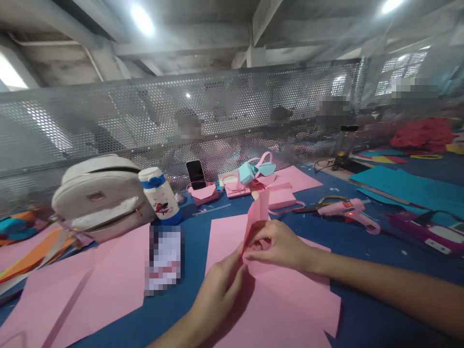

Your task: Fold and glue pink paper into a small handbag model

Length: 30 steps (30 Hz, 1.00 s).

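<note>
Between my two hands stands a folded piece of pink paper (258, 212), held upright over larger pink sheets (282, 309). My left hand (221, 280) pinches its lower edge with thumb and fingers. Against its right side, my right hand (275, 244) has its fingers curled in on the same piece. The fingertips of both hands nearly meet at the bottom of the fold. Just beyond them lie small pink paper bags (281, 197) with strap-like handles, and a light blue paper bow (255, 171) rests on top.
A pink glue gun (348, 210) and scissors (308, 208) lie to the right, near a purple device (424, 232) and blue sheets (409, 186). Leftward are a bottle (159, 195), a white backpack (101, 193) and more pink sheets (97, 285). A phone (196, 174) leans before a perforated metal screen (145, 116).
</note>
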Each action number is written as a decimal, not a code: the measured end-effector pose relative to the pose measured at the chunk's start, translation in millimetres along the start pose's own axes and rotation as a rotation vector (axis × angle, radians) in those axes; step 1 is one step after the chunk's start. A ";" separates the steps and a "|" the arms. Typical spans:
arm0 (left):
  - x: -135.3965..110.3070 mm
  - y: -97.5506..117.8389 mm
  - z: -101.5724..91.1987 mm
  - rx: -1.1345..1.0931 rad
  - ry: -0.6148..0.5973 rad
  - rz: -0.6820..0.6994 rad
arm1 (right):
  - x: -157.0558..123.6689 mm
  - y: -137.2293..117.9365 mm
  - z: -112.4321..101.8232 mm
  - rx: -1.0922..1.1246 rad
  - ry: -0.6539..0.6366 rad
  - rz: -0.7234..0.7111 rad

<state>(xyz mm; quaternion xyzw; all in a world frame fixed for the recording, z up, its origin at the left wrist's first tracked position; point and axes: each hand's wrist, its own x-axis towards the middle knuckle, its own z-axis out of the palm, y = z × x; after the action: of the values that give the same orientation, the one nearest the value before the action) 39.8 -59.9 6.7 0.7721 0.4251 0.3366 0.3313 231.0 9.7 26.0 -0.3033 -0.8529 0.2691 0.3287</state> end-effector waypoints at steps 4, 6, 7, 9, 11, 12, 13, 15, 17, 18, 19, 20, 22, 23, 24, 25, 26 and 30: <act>-0.9 1.9 -0.9 -0.016 0.013 -0.011 | 2.0 -11.2 -6.6 -0.133 -0.038 -0.108; -1.0 2.4 -1.7 -0.019 0.025 -0.023 | 2.2 -14.7 -8.7 -0.204 -0.085 -0.156; -1.0 2.3 -2.1 -0.018 0.031 -0.030 | 2.4 -16.3 -9.8 -0.236 -0.105 -0.168; -0.7 1.5 -2.7 -0.010 0.039 -0.037 | 3.6 -19.6 -11.8 -0.287 -0.138 -0.182; -0.6 0.4 -3.1 0.002 0.039 -0.038 | 5.9 -23.0 -13.6 -0.310 -0.153 -0.189; -0.6 0.0 -3.1 0.008 0.036 -0.038 | 7.4 -24.7 -14.4 -0.313 -0.156 -0.186; -0.8 -0.2 -3.1 0.016 0.034 -0.039 | 8.9 -26.4 -15.0 -0.311 -0.157 -0.179; -1.4 -0.1 -3.3 0.041 0.034 -0.040 | 11.7 -29.5 -15.8 -0.299 -0.160 -0.162; -2.1 0.4 -4.0 0.104 0.036 -0.047 | 13.7 -31.9 -16.0 -0.292 -0.171 -0.158; -2.3 0.7 -4.7 0.144 0.038 -0.051 | 14.3 -32.9 -16.0 -0.295 -0.177 -0.166; -2.4 0.8 -5.5 0.184 0.041 -0.057 | 14.8 -33.8 -15.8 -0.302 -0.185 -0.178; -2.4 0.7 -6.5 0.220 0.045 -0.062 | 15.1 -34.5 -15.7 -0.315 -0.191 -0.189; -2.3 -0.3 -8.2 0.270 0.055 -0.061 | 15.8 -35.9 -15.5 -0.347 -0.206 -0.217; -2.3 -1.2 -8.9 0.285 0.056 -0.056 | 16.2 -36.6 -15.5 -0.362 -0.218 -0.232; -2.4 -2.2 -9.4 0.302 0.056 -0.049 | 16.7 -37.4 -15.5 -0.377 -0.229 -0.247; -2.6 -3.3 -9.6 0.318 0.054 -0.041 | 17.3 -38.1 -15.5 -0.390 -0.242 -0.266; -2.8 -4.3 -9.6 0.332 0.053 -0.031 | 17.9 -39.0 -15.5 -0.405 -0.253 -0.285; -4.4 -6.2 -8.6 0.378 0.052 0.006 | 21.7 -42.5 -15.8 -0.500 -0.292 -0.371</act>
<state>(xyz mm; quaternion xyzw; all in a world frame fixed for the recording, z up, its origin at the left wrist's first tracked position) 28.4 -59.2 5.5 0.8130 0.4868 0.2715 0.1680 215.0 0.4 72.8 -0.1725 -0.9712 0.0278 0.1621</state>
